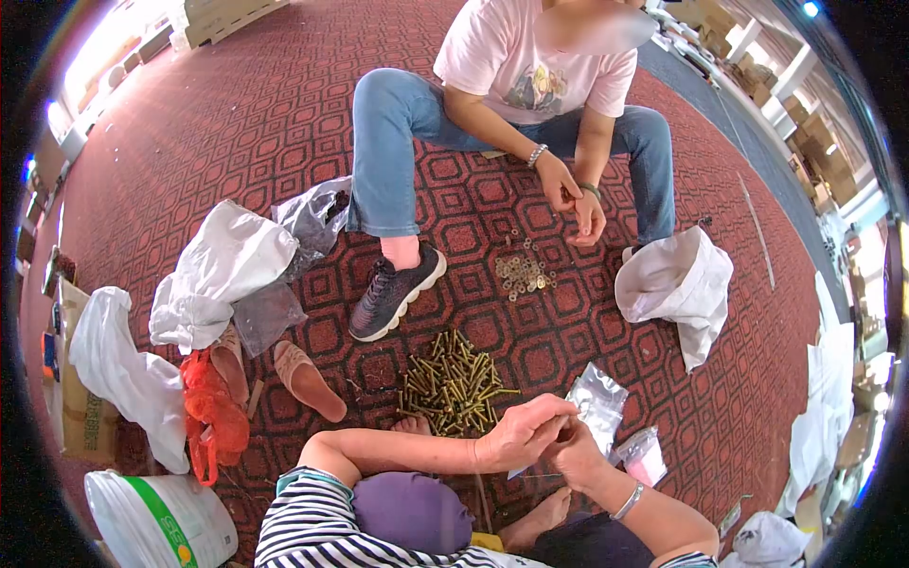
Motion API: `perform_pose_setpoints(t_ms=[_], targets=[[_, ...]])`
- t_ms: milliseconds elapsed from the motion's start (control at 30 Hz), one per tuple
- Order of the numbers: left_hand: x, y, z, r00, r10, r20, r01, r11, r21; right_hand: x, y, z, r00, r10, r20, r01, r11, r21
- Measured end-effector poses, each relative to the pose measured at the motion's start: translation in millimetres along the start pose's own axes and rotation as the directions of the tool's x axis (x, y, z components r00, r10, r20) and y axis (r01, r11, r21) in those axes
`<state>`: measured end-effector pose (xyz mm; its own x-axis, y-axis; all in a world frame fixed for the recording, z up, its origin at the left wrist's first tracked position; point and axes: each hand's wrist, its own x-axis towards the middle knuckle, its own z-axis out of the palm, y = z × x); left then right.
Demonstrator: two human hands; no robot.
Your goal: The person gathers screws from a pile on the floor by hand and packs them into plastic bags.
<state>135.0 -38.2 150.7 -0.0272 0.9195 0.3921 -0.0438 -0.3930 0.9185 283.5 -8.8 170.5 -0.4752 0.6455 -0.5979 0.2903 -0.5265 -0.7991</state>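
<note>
My left hand [524, 428] and my right hand [578, 456] meet in front of me with their fingers pinched together. Whatever lies between the fingertips is too small or hidden to make out. Just left of them, a heap of brass-coloured bolts [453, 383] is spread on the patterned carpet. A clear plastic bag [598, 398] lies right behind my fingers; I cannot tell whether they touch it. Close to my right wrist is a smaller clear packet [644, 459] with something pinkish-white in it.
Opposite me sits a person [530, 85], hands close together above a small pile of metal washers [524, 272]. White sacks [227, 270] and a red plastic bag [210, 407] lie left, beside a slipper [308, 381] and a white bucket [166, 521]. Another white sack [677, 289] is at right.
</note>
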Motion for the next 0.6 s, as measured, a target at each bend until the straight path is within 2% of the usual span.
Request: perform_pose_setpoints(t_ms=[167,367,500,533,600], targets=[[3,-3,0,0.992,0.094,-0.083,-0.09,0.994,0.057,-2,-16,10,0.995,-0.062,-0.078,0.049,0.986,-0.159],[3,-8,0,0.989,0.137,-0.064,-0.128,0.985,0.117,1,-8,5,0.993,-0.084,-0.086,0.07,0.985,-0.158],[8,-15,-4,0.958,0.285,-0.008,-0.274,0.929,0.249,-2,-13,9,0.993,-0.098,-0.068,0.086,0.984,-0.154],[8,-18,-4,0.958,0.285,-0.008,-0.274,0.929,0.249,-2,-14,9,0.993,-0.098,-0.068,0.086,0.984,-0.154],[7,-24,-3,0.984,0.178,-0.008,-0.168,0.941,0.294,-2,-17,9,0.998,-0.059,-0.025,0.051,0.972,-0.228]])
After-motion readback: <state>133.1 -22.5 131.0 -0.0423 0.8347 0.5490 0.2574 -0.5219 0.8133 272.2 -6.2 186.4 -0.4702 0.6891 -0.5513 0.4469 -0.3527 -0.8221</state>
